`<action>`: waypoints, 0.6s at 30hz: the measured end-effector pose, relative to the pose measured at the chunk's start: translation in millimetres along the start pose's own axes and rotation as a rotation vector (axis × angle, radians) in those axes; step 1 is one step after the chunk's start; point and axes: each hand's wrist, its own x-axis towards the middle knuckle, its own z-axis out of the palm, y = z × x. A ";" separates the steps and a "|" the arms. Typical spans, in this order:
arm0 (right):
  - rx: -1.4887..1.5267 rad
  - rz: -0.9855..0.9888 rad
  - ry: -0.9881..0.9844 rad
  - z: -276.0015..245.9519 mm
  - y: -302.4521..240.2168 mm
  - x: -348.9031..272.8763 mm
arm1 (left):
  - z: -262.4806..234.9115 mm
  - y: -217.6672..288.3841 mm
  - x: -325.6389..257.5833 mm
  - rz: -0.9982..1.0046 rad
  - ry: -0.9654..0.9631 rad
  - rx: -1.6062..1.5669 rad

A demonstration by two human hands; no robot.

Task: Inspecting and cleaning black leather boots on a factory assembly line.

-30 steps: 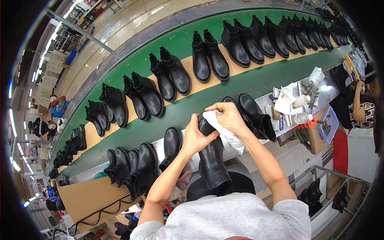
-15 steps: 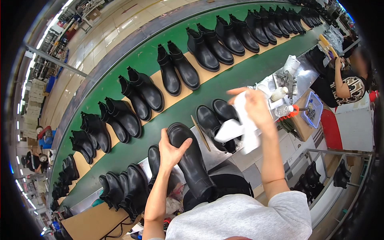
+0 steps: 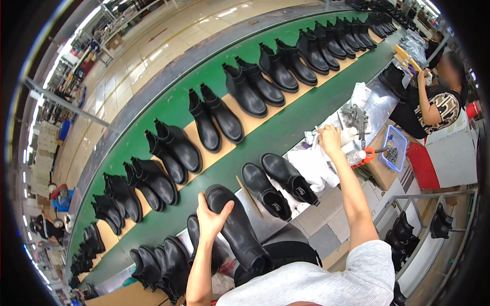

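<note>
A black ankle boot (image 3: 238, 232) is gripped in my left hand (image 3: 213, 218), the thumb across its upper and the toe pointing away from me. My right hand (image 3: 329, 139) reaches over the bench at the right, its fingers pinched together among small supplies; what they hold, if anything, I cannot make out. Just below that hand lies a crumpled white cloth (image 3: 312, 166) on the bench. Two more black boots, a left one (image 3: 263, 187) and a right one (image 3: 286, 173), lie side by side between my hands. Beside them is a thin brown stick (image 3: 248, 196).
Pairs of black boots line a cardboard strip (image 3: 278, 110) on the green conveyor (image 3: 255, 148). More boots (image 3: 158, 262) stand at the lower left. A clear bottle (image 3: 356, 156), an orange ring-shaped thing (image 3: 368, 154) and a blue basket (image 3: 394, 149) are at right. A co-worker (image 3: 434, 109) sits beyond.
My right hand has let go of the white cloth, which now lies on the bench, and has moved farther out to the supplies. My left hand still holds the boot.
</note>
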 end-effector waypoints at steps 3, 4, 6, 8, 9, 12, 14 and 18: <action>0.364 0.097 0.279 -11.7 -2.2 -11.6 | 0.7 6.1 2.1 0.003 -0.018 -0.013; 0.387 0.073 0.388 -27.9 -11.2 -14.1 | 1.7 6.4 3.7 0.005 -0.007 0.005; 0.417 0.038 0.370 -30.2 -4.8 -21.2 | 4.2 6.2 7.4 -0.009 -0.002 0.025; 0.512 0.111 0.165 -30.5 6.7 -30.4 | 9.8 11.2 9.5 0.001 -0.013 0.009; 0.509 0.114 0.185 -26.3 9.2 -33.3 | 11.4 13.2 11.0 -0.008 -0.013 -0.001; 0.708 0.247 0.277 -32.9 -13.4 -38.3 | 2.9 8.7 6.5 -0.011 -0.009 0.017; 0.882 0.416 0.286 -11.1 1.3 -52.2 | 7.1 7.5 10.2 0.010 -0.010 0.045; 1.666 0.522 0.469 -0.8 8.3 -60.3 | 8.2 -8.0 10.4 0.006 -0.045 0.037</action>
